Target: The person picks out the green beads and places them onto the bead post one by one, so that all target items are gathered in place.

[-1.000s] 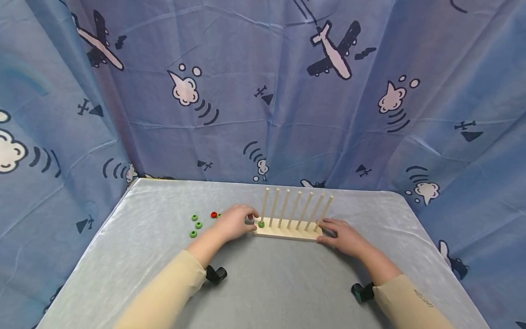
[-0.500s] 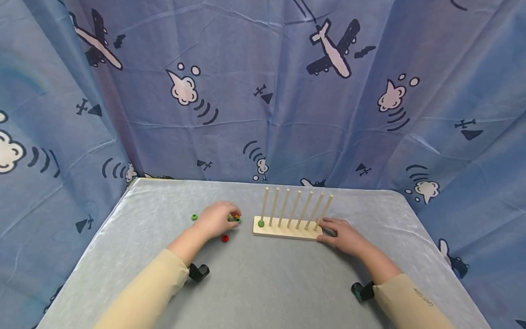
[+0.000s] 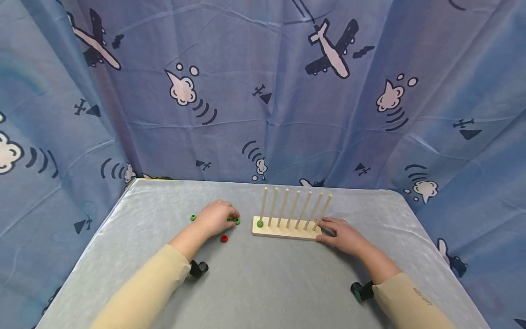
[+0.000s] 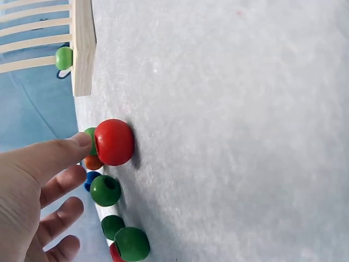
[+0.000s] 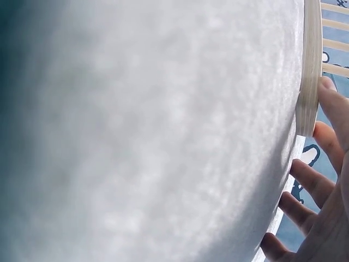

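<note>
A pale wooden peg stand (image 3: 287, 234) with a row of upright pegs stands on the table, a green bead (image 3: 260, 224) at the foot of its leftmost peg. My right hand (image 3: 342, 235) holds the stand's right end, thumb in front and fingers at the end and behind. To the left, my left hand (image 3: 215, 219) is low among loose beads, thumb and fingers loosely bent and apart. Its thumb tip overlaps a green bead (image 4: 89, 136) in the left wrist view, with an orange bead (image 4: 93, 162) just below. A red bead (image 4: 115, 142) lies nearer that camera.
Other loose beads lie beside the left hand: a blue one (image 4: 91, 179), several green ones, including one bead (image 4: 132, 244) at the bottom, and a partly hidden red one (image 4: 115, 253). A patterned blue curtain (image 3: 271, 91) hangs behind the grey cloth-covered table (image 3: 279, 283).
My left hand has moved left from the peg stand's left end to the loose beads, then stayed nearly still over the last half second. My right hand keeps its place on the stand.
</note>
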